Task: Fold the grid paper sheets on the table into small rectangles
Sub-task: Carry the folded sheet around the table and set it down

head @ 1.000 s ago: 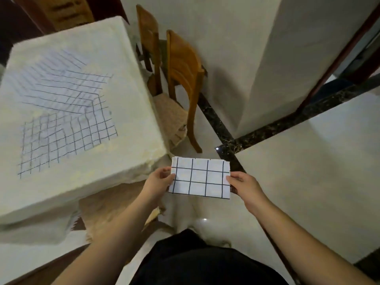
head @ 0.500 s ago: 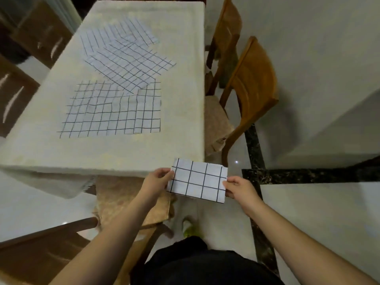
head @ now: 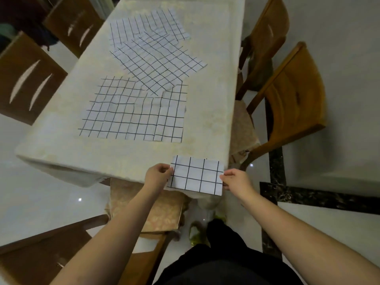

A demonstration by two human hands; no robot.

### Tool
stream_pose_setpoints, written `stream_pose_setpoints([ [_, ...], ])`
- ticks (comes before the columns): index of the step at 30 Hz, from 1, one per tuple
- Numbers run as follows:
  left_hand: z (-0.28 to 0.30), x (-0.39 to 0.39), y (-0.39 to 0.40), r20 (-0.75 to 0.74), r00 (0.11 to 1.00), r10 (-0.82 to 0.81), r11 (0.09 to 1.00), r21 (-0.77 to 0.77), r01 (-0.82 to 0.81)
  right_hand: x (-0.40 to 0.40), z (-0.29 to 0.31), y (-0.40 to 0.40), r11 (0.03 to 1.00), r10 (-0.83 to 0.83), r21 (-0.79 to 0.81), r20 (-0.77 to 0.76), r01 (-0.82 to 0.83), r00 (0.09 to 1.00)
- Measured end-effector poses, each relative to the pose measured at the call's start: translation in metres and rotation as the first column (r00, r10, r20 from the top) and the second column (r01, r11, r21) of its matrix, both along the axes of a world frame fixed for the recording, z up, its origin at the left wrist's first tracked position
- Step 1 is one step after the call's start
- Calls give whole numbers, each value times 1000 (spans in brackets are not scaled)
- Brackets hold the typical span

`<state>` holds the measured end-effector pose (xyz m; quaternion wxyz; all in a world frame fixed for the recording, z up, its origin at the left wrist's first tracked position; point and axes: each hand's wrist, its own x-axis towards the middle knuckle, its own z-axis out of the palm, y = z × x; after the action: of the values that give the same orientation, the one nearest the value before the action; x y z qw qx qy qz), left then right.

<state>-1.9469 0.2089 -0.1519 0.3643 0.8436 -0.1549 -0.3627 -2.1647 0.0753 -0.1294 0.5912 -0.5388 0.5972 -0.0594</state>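
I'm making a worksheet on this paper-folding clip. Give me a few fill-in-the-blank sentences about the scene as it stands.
1. The folded grid paper is held by ____ hands, the left hand and the right hand.
2. The unfolded sheets lie on the ____.
3. The number of unfolded sheets is ____.
4. The chairs are made of ____.

Missing words: both; table; three; wood

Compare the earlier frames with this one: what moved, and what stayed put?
The view swung back toward the table, and the folded grid paper now sits over the table's near right corner instead of over the floor. The left hand and right hand still pinch its short ends. The unfolded grid sheets lie untouched on the table.
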Motion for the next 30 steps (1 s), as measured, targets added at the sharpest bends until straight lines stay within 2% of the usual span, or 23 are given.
stream_pose_setpoints([
  [3, 0, 7, -14, 81, 997, -9, 999, 54, 5, 12, -6, -18, 999, 43, -25, -49, -44, 998],
  [7, -5, 13, -31, 117, 993, 0, 995, 99, -12, 23, -16, -34, 989, 129, -51, -139, -137, 982],
  [12, -11, 19, -43, 177, 982, -62, 984, 176, 31, 25, -28, -44, 969, 222, -63, -197, -239, 955],
  [16, -8, 17, -44, 326, 943, -60, 983, 184, -1, 18, -21, -51, 902, 270, -247, -315, -353, 910],
  [18, -7, 15, -43, 387, 921, -42, 990, 143, -14, 20, -14, -51, 867, 304, -308, -297, -392, 905],
  [20, -7, 12, -43, 418, 902, -107, 991, 123, 60, 28, -11, -47, 821, 363, -364, -262, -440, 894],
  [23, -11, 6, -48, 514, 801, -306, 951, 134, 278, 47, -16, -38, 656, 511, -507, -247, -559, 824],
  [25, -15, 4, -51, 613, 662, -432, 888, 164, 429, 58, -25, -32, 515, 606, -558, -300, -651, 736],
  [28, -29, 1, -50, 702, 450, -552, 787, 260, 560, 66, -40, -21, 312, 653, -518, -492, -797, 576],
  [30, -36, -1, -47, 667, 389, -636, 730, 357, 583, 67, -49, -17, 245, 670, -430, -573, -869, 472],
])
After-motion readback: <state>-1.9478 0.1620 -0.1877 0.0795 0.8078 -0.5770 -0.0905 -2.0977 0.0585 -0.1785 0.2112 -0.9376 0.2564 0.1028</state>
